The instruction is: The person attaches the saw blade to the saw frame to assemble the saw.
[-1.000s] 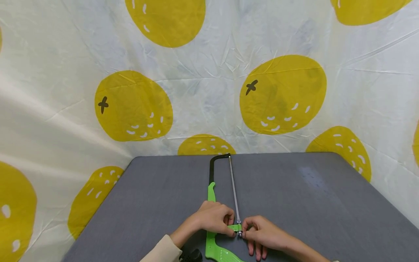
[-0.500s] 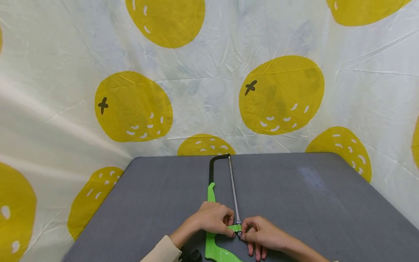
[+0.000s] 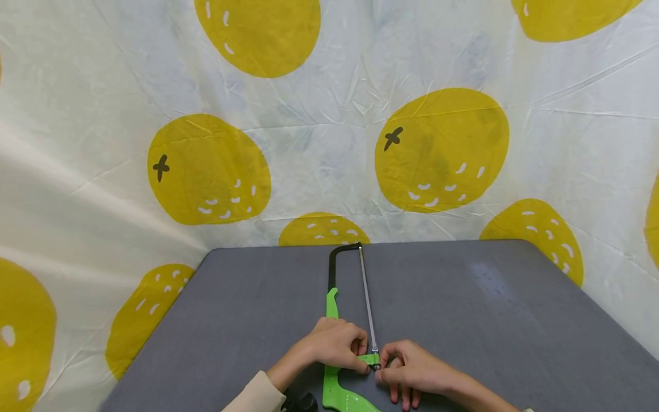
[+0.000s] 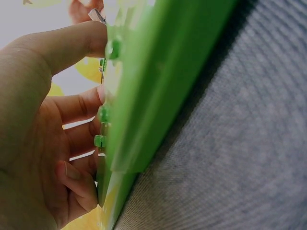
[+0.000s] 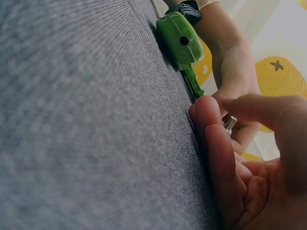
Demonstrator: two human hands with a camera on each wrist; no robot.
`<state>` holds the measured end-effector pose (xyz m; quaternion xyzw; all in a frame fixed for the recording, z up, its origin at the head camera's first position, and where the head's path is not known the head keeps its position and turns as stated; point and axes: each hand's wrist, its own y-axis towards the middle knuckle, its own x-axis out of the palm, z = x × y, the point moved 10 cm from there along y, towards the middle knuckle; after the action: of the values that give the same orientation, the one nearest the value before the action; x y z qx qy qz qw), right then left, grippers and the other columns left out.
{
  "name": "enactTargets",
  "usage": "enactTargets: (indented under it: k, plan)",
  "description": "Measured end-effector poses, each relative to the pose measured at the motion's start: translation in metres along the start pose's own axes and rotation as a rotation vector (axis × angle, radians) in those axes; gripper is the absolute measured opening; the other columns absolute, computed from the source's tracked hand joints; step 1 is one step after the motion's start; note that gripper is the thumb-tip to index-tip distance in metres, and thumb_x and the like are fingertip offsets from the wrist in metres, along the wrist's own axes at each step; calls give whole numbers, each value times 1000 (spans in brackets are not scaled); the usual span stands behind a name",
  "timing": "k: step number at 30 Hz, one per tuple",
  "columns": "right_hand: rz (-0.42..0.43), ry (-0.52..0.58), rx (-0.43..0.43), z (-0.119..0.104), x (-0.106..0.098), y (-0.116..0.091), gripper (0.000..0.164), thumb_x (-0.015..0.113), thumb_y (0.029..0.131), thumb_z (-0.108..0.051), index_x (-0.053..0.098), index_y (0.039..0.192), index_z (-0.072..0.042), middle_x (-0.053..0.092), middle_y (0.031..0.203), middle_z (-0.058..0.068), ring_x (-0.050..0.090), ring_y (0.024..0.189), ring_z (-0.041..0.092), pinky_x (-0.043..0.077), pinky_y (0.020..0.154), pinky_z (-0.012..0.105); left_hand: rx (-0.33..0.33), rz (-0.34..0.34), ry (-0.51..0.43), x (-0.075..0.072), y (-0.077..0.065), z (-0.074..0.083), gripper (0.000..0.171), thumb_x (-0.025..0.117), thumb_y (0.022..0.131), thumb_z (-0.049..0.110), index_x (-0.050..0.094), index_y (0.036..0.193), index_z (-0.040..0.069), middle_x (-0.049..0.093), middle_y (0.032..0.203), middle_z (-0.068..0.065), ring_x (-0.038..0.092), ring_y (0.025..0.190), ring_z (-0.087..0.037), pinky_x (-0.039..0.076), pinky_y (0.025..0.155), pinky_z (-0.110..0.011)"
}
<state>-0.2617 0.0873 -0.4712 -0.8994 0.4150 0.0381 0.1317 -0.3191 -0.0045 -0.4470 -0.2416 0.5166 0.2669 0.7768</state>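
Note:
A hacksaw (image 3: 332, 303) with a green handle, black front frame and thin metal blade (image 3: 367, 297) lies flat on the grey table, its far end pointing away. My left hand (image 3: 337, 343) grips the green cross arm near the blade's close end, thumb on one side and fingers on the other. At the end of that arm, my right hand (image 3: 414, 366) pinches a small silver wing nut (image 5: 230, 125) between thumb and index finger. Its other fingers are curled loosely beside the table. In the left wrist view the wing nut (image 4: 97, 16) shows beyond the left thumb.
The grey cloth-covered table (image 3: 437, 286) reaches back to a white curtain (image 3: 319, 154) printed with yellow fruit. A black device (image 3: 304, 403) is strapped at the left wrist, close to the saw's handle.
My right thumb has slid slightly left and toward me across the wing nut, covering more of it. The left hand and the hacksaw stay in place.

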Motion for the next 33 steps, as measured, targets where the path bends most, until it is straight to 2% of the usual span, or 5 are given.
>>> enactTargets:
  k: [5,15,22,29,33]
  plan:
    - [0,17,17,-2,0,-1,17,64,98,-19,65,99,-2,70,63,4,60,41,3,47,39,21,-4,0,-4,-1,0,0,26,81,80,49,60,74,36,53,62,21,48,52,-1,37,52,-24]
    - [-23,31,-17,-4,2,-2,10,61,94,-8,60,100,-1,69,63,-1,61,44,2,47,40,19,2,0,-13,-1,0,1,24,81,80,48,61,76,36,53,63,21,48,53,-1,37,51,-24]
    - [-41,49,-15,-5,3,-3,10,60,95,-7,60,102,1,69,66,1,62,44,3,47,40,20,-2,-5,-17,0,-1,0,25,81,81,49,60,75,36,53,63,21,48,53,-1,37,51,-24]
    - [-2,34,31,-2,0,-2,13,53,95,-9,62,99,-1,69,65,4,61,43,5,47,39,21,-3,-5,-19,0,-1,1,25,81,81,48,60,75,36,53,63,21,48,52,-2,36,51,-25]
    - [-15,52,12,0,1,-1,12,56,98,-10,62,100,0,69,65,4,61,43,5,47,39,21,-1,-4,-18,0,-1,1,25,81,81,49,60,75,36,53,62,21,48,52,-2,36,51,-25]
